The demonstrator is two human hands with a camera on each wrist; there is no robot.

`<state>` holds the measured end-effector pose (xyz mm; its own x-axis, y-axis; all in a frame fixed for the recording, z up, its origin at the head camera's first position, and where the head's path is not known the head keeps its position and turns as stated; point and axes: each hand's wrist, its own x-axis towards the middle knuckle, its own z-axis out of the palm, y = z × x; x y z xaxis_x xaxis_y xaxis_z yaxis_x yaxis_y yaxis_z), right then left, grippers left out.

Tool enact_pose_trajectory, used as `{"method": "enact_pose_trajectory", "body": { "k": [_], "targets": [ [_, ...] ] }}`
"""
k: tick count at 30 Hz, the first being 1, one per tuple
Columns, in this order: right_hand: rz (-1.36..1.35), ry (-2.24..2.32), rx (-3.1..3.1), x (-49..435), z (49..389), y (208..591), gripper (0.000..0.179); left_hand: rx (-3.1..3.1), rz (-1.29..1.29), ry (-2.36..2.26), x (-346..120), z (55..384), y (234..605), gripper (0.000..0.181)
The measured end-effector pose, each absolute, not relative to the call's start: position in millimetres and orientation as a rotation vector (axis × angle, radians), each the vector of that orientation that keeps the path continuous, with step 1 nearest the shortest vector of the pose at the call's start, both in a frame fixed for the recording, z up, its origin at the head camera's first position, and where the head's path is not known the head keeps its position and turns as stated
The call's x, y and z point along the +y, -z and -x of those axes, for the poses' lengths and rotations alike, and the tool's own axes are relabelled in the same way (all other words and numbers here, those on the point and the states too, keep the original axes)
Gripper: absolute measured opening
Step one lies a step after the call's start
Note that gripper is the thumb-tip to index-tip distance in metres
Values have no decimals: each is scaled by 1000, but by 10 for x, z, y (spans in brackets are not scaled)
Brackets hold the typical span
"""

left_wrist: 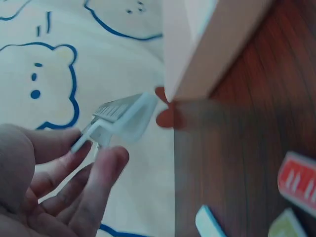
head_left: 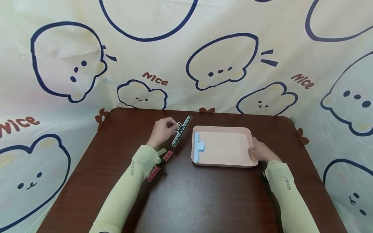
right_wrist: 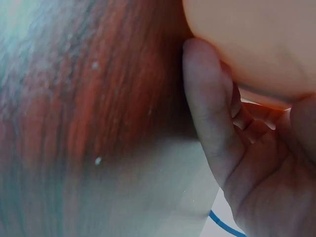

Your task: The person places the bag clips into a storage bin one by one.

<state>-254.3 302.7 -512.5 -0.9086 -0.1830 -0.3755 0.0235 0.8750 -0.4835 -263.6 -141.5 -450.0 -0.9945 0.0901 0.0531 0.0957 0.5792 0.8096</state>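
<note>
My left hand (head_left: 163,131) pinches a black clip (head_left: 182,131) with white ruler marks by its handle, above the table left of the tray. In the left wrist view the same clip (left_wrist: 121,116) sits between thumb and fingers, its jaw end pointing away. At its right end, my right hand (head_left: 260,150) grips a shallow pink tray (head_left: 225,147), fingers curled at the rim. A light blue ruler-marked clip (head_left: 196,147) lies inside the tray along its left side.
Beneath the left forearm lies a red ruler-marked clip (head_left: 153,173), partly covered by the sleeve. A pale green piece (head_left: 162,151) pokes out beside it. The brown table (head_left: 201,200) ends at a patterned cloth (head_left: 175,64) behind and at both sides.
</note>
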Motion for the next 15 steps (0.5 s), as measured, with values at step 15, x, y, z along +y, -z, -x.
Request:
{"method": "enact_pose_trajectory", "body": {
  "k": [15],
  "targets": [
    [114,664,2612,2929,2587,5148,71,-2702,28,1984,-1139,2631,4443,15]
  ]
}}
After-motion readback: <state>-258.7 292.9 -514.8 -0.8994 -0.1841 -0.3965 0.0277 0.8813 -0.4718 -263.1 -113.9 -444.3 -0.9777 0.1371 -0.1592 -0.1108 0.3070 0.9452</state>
